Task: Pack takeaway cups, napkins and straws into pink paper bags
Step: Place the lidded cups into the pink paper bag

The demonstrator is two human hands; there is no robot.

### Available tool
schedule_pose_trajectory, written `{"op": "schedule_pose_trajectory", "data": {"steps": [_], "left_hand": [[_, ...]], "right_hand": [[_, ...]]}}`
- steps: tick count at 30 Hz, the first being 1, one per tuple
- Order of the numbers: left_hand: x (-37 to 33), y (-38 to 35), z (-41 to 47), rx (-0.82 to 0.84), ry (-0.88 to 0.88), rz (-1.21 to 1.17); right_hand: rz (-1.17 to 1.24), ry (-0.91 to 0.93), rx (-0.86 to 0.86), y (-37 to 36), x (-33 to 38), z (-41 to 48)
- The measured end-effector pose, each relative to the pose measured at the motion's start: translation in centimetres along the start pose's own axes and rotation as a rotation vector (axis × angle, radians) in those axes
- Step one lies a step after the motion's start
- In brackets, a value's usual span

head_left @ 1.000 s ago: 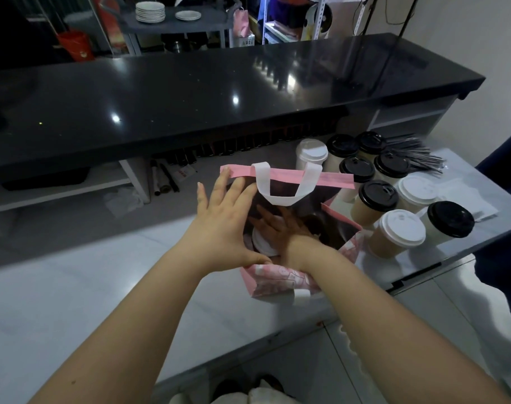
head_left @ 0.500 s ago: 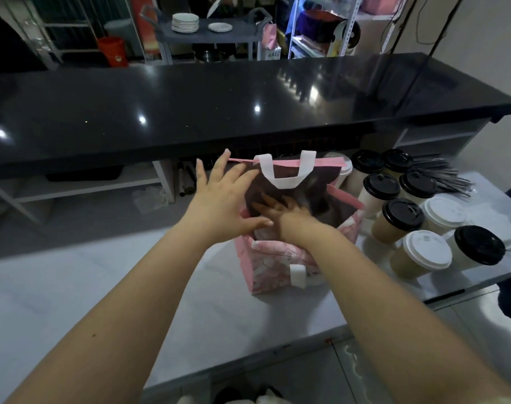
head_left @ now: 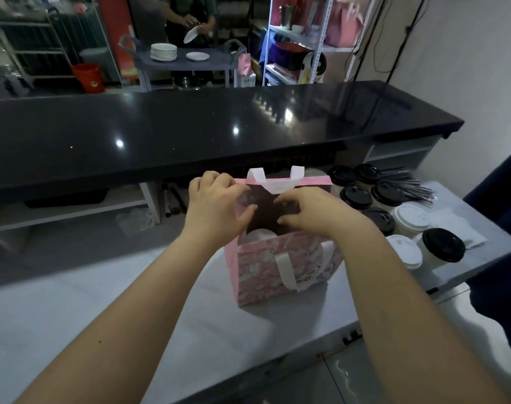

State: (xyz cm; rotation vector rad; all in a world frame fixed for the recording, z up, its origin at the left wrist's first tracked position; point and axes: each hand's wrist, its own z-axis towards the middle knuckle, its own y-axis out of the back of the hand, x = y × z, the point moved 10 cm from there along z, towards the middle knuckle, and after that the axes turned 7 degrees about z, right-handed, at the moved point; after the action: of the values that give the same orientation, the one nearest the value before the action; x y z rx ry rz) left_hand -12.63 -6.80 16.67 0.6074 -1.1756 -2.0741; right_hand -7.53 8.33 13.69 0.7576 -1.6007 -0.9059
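Observation:
A pink paper bag [head_left: 266, 275] with white handles stands open on the white counter [head_left: 102, 301]. Inside it the white lid of a takeaway cup [head_left: 260, 235] shows. My left hand [head_left: 216, 205] grips the bag's far left top rim, fingers curled over the edge and thumb inside. My right hand [head_left: 318, 211] hovers over the opening's right side with curled fingers. Nothing shows between them, and whether they hold the bag is unclear. Several black-lidded cups [head_left: 355, 196] and white-lidded cups [head_left: 410, 218] stand just right of the bag.
Dark straws [head_left: 406, 185] and white napkins [head_left: 461, 228] lie behind and beside the cups at the right. A long black bar top [head_left: 190, 132] runs across behind the counter. A person handles plates at a grey cart [head_left: 187, 58] far back.
My right hand came up out of the bag and its fingers curled. My left hand went from flat against the bag's side to gripping the far rim. The view tilted up.

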Motion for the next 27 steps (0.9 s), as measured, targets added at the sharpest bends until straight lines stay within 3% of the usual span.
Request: {"op": "schedule_pose_trajectory", "data": {"steps": [9,21,27], "left_hand": [[-5.1,0.5,4.7,0.043,-0.102,-0.09],[-9.3,4.2,10.9,-0.115,-0.323,-0.175],[-10.6,0.5,13.4,0.019,-0.365,-0.063]], "right_hand": [[-0.039,-0.054,-0.316,6.7,-0.5,-3.6],[-0.124,-0.144,-0.502,12.1,-2.3,-6.9],[-0.14,-0.129,-0.486,13.1,-3.9,-3.9]]}}
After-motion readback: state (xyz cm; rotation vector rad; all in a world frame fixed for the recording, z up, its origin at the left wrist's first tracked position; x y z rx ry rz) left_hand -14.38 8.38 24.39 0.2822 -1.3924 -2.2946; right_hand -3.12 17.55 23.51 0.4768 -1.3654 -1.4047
